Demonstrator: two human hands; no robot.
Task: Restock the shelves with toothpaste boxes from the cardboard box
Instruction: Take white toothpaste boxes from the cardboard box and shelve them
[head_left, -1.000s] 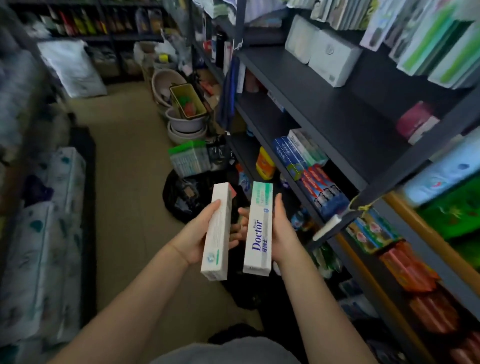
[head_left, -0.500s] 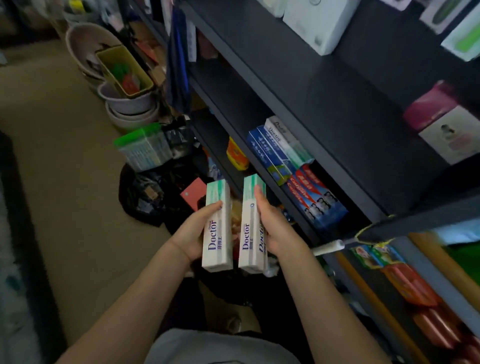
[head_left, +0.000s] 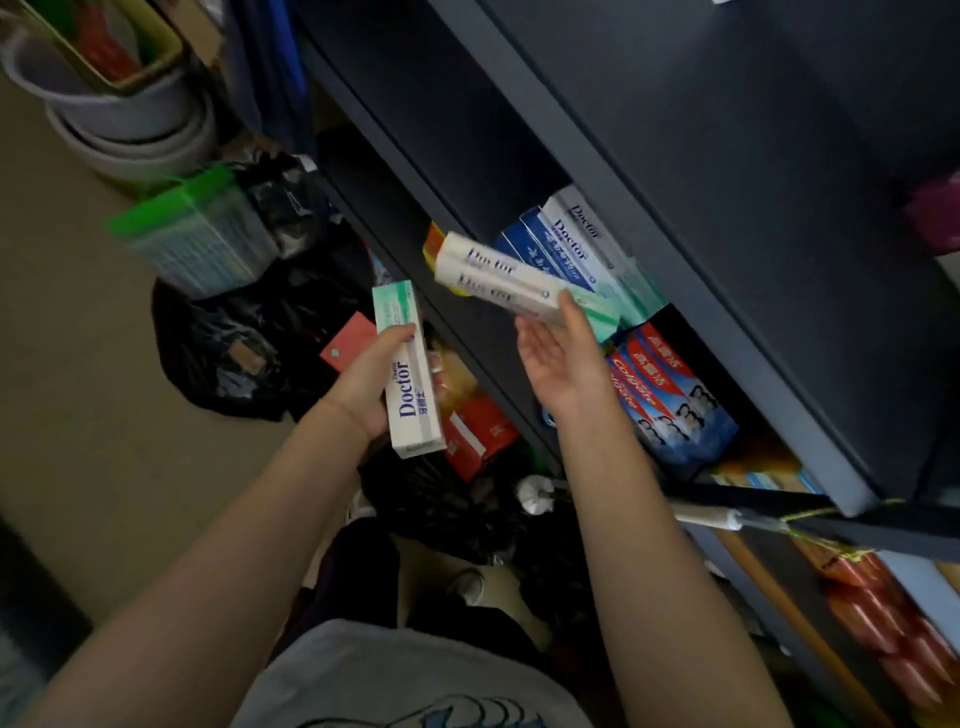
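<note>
Our right hand (head_left: 558, 358) has swung away from the left and now lifts its toothpaste box (head_left: 511, 283) toward the shelf (head_left: 524, 171), fingers curled under the box's near end, palm turned up. Half a second back both boxes stood side by side and upright in front of us; now this one lies tilted, its far end pointing up and to the left, just in front of the row of matching boxes (head_left: 587, 249) already on the shelf. It is blurred, so we judge it is moving; whether it touches the stocked row we cannot tell. That puts us at the placing step for this box.

Our left hand (head_left: 371, 379) grips the second box (head_left: 410, 374) round its middle, upright and lower down, apart from the shelf edge, waiting its turn.

Both boxes are long, narrow and white, with a green band at one end and purple "Doctor" lettering along the side. They look light and stiff, easy to slide in flat. The stocked row leans with blue and white faces showing, and red and blue packs (head_left: 670, 395) sit just beside it to the right. The cardboard box we draw from is not clearly seen.
</note>
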